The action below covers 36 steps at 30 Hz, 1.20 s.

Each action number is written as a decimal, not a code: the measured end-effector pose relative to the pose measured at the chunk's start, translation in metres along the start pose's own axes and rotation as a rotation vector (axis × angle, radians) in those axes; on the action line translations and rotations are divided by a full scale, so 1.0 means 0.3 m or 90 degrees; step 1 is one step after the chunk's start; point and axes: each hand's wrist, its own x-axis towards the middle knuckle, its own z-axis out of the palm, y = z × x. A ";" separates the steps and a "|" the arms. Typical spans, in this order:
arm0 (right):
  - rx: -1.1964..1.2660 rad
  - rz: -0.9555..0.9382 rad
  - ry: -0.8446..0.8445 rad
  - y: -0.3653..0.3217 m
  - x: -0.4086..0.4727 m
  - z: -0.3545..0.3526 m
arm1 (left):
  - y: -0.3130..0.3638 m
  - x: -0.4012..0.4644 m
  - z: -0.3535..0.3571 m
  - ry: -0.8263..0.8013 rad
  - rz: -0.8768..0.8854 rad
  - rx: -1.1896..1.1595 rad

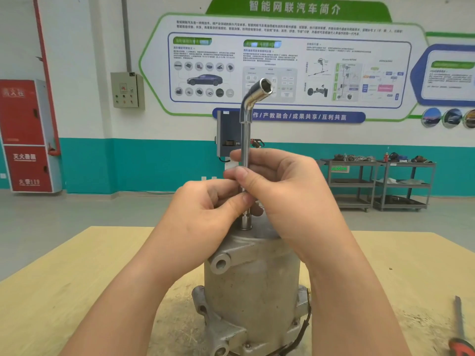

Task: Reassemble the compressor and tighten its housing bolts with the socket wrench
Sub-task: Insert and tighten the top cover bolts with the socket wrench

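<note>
A grey metal compressor [253, 283] stands upright on the wooden table [77, 278], with mounting lugs on its side and base. A chrome L-shaped socket wrench [246, 129] stands vertically on top of the housing, its lower socket seated at the far top edge and its bent upper socket pointing up and right. My left hand [205, 209] pinches the wrench shaft from the left. My right hand [285, 191] grips the same shaft from the right, fingers wrapped around it. The bolt under the socket is hidden.
A screwdriver with a red and black handle [461, 337] lies at the table's right front edge. Beyond the table are an open floor, two metal shelf carts [377, 183] at the right wall, and a red fire cabinet [25, 134] at the left.
</note>
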 end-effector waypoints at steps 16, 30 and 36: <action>0.254 -0.072 0.153 -0.094 -0.029 -0.062 | 0.053 -0.059 -0.015 -0.098 -0.176 0.505; 0.203 -0.003 0.145 0.012 -0.003 -0.037 | -0.044 -0.057 -0.301 0.195 -0.358 0.393; 0.252 0.066 0.117 0.060 0.014 -0.082 | -0.456 -0.095 -0.271 -0.137 -0.648 0.557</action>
